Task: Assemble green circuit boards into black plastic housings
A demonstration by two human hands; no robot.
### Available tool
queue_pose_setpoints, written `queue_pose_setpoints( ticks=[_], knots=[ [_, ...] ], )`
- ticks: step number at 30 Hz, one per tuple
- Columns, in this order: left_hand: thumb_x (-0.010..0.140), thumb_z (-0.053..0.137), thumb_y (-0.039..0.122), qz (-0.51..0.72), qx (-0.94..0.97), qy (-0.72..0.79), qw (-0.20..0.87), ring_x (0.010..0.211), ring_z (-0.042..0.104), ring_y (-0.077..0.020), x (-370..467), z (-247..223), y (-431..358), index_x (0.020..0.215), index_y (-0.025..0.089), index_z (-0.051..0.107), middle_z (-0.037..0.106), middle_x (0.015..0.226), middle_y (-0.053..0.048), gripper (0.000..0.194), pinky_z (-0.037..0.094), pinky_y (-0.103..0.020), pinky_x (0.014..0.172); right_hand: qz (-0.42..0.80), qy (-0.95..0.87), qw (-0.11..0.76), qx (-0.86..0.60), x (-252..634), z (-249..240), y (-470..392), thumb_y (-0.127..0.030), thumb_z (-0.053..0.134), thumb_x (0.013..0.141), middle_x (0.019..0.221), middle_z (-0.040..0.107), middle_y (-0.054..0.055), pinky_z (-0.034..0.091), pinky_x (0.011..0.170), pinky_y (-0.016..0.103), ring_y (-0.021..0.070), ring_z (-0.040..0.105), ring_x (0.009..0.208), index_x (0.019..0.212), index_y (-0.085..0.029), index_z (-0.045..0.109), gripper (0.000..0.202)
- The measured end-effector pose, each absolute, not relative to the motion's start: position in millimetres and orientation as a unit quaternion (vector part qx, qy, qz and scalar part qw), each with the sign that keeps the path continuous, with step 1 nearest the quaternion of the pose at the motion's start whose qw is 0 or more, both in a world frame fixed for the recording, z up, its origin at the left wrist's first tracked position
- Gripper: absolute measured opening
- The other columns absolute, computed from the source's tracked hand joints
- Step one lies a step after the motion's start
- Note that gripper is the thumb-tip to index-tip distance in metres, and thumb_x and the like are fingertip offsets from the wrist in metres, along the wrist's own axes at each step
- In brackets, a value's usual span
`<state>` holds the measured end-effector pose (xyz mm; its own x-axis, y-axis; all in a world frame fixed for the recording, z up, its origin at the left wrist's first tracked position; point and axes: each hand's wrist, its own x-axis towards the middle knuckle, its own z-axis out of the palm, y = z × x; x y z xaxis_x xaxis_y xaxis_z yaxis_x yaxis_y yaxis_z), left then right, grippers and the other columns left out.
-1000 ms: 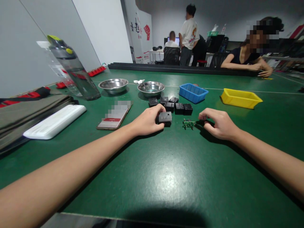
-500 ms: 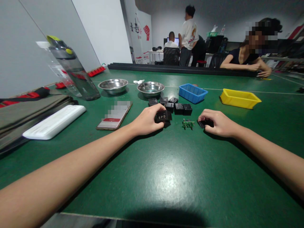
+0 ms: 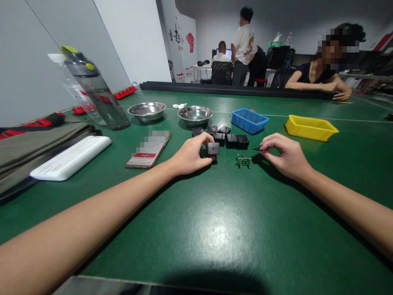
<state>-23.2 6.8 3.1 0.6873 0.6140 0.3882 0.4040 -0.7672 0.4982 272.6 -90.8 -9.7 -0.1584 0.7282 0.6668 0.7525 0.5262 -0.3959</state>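
Observation:
My left hand (image 3: 193, 155) is closed around a small black plastic box (image 3: 213, 148), its fingers on the box's far left side and the thumb below. Between the hands a green circuit board (image 3: 244, 161) rests on the table. To the right of the board my right hand (image 3: 285, 155) pinches a thin, flat black piece (image 3: 256, 149) between thumb and fingertips, lifted off the table and seen nearly edge-on. Just beyond the hands, several similar black boxes (image 3: 232, 141) stand in a cluster.
Two steel bowls (image 3: 146, 109), a blue bin (image 3: 250, 124) and a yellow bin (image 3: 311, 130) stand farther back on the green table (image 3: 196, 229). On the left are a phone (image 3: 145, 157), a white bar-shaped object (image 3: 72, 157) and a water bottle (image 3: 101, 94). A person sits across the table.
My right hand has raised the flat black piece from the table and tilted it nearly edge-on. The box in my left hand has turned, so its SPD lettering no longer shows.

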Motion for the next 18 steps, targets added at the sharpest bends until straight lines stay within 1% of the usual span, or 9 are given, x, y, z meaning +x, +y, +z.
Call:
queue_pose_setpoints(
  ticks=[3,8,10,13,18],
  knots=[
    [0.074,0.067,0.025,0.275,0.897,0.284,0.198,0.088,0.065,-0.0193,-22.4,3.3,7.0,0.100,0.019,0.056,0.069,0.098,-0.004,0.029,0.051,-0.034,0.084,-0.094,-0.774,0.424,-0.461,265.5,-5.1,-97.7,-0.021,0.065,0.089,0.096,0.075,0.008,0.059,0.079,0.041,0.0234,0.072,0.087,0.079,-0.025,0.067,0.011],
    [0.074,0.068,0.025,0.273,0.897,0.283,0.203,0.087,0.065,-0.0194,-21.9,2.3,7.4,0.100,0.019,0.056,0.069,0.097,-0.003,0.029,0.052,-0.034,0.083,-0.151,-0.787,0.410,-0.435,260.6,-4.8,-104.3,-0.019,0.065,0.089,0.106,0.076,0.007,0.063,0.080,0.041,0.0229,0.074,0.092,0.078,-0.027,0.067,0.014],
    [0.075,0.068,0.024,0.274,0.897,0.281,0.202,0.087,0.065,-0.0192,-22.0,1.6,7.6,0.100,0.019,0.056,0.069,0.096,-0.003,0.028,0.052,-0.033,0.082,-0.166,-0.786,0.418,-0.425,261.0,-6.3,-104.3,-0.018,0.066,0.089,0.106,0.074,0.007,0.063,0.078,0.040,0.0226,0.073,0.092,0.077,-0.027,0.067,0.015],
    [0.075,0.068,0.024,0.274,0.899,0.278,0.197,0.087,0.065,-0.0190,-22.1,0.8,7.9,0.100,0.019,0.056,0.069,0.097,-0.003,0.028,0.052,-0.033,0.082,-0.187,-0.777,0.427,-0.423,262.6,-8.4,-103.2,-0.018,0.068,0.088,0.100,0.072,0.006,0.062,0.072,0.040,0.0217,0.071,0.086,0.074,-0.028,0.068,0.017],
    [0.075,0.067,0.024,0.273,0.899,0.286,0.189,0.088,0.065,-0.0194,-22.2,0.5,7.9,0.100,0.019,0.056,0.070,0.098,-0.004,0.028,0.052,-0.034,0.083,-0.202,-0.771,0.411,-0.443,264.5,-10.0,-102.6,-0.022,0.068,0.088,0.093,0.069,0.006,0.059,0.068,0.041,0.0212,0.067,0.079,0.072,-0.028,0.068,0.017]
  ],
)
